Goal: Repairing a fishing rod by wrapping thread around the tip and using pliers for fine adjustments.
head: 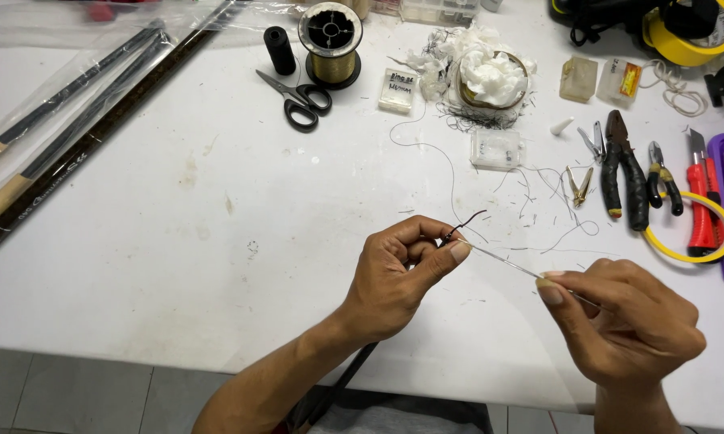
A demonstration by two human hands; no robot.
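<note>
Hands: two; left hand fingers pinch dark thread; right hand fingers pinch thin wire.
Scissors: one, eleven o'clock on counter.

Left hand, right hand: fingertips pinched.

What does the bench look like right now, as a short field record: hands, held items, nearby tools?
left hand: left hand, fingers pinching a dark thin thread end
right hand: right hand pinching a thin silvery metal needle-like rod
rod: spans between both hands
tools right: black-handled pliers, red utility knife
tools top: black-handled scissors, gold thread spool
surface: white table
</note>
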